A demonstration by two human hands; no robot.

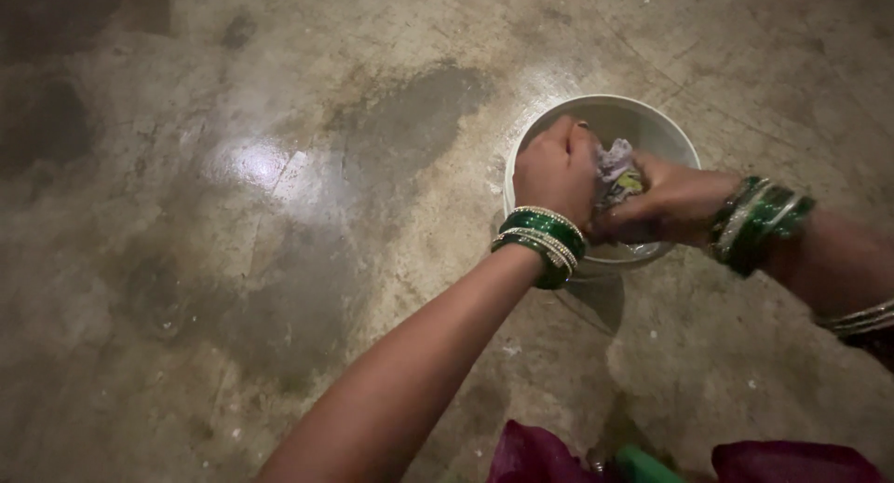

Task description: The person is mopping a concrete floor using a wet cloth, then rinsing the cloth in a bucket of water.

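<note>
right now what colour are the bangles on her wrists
Green with gold-toned trim, clearest on the left wrist bangles, head view.

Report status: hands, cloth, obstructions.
Left hand and right hand both gripping wet cloth over white bucket. Floor wet in patches. Nothing blocking.

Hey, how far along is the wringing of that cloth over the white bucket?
Done: the floor shows dark damp patches and a wet sheen. In hand: the left hand and right hand both grip a bunched, light-coloured cloth above the white bucket, apparently twisting it. Left: the cloth remains balled between the hands; whether it drips cannot be told.
</note>
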